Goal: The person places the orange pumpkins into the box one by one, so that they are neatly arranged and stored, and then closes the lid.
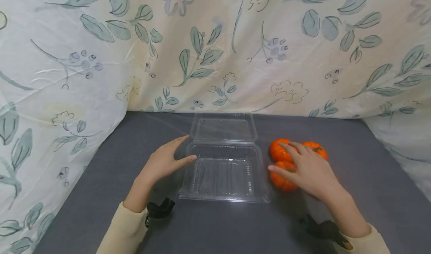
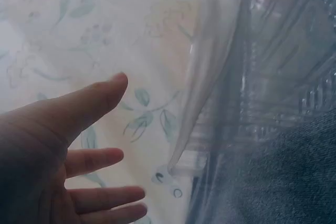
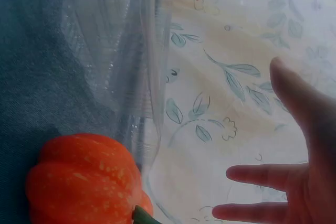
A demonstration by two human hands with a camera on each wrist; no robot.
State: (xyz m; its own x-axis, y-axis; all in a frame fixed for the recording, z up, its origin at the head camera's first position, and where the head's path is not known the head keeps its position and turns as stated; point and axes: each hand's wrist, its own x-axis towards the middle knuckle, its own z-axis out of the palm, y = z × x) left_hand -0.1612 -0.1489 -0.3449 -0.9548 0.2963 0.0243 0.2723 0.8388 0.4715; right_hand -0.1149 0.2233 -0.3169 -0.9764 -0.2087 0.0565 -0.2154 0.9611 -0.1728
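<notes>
A clear plastic clamshell container [image 1: 223,199] lies unfolded on the grey cloth, its lid [image 1: 223,131] laid back behind the base. Nothing is inside it. My left hand [image 1: 162,162] is beside its left edge, thumb and fingers apart and holding nothing; the left wrist view shows the container wall [image 2: 215,56] to the right of that hand. Small orange pumpkins [image 1: 282,181] sit close together right of the container. Over them hovers my right hand [image 1: 311,170], fingers spread, hiding part of the group. One ribbed pumpkin [image 3: 84,177] with a green stem fills the right wrist view's lower left.
Dark grey cloth [image 1: 229,229] covers the work surface. Behind it and along both sides hangs a pale curtain [image 1: 215,59] with leaves and flowers. A black strap [image 1: 159,208] is on the left wrist, and another [image 1: 320,229] is on the right.
</notes>
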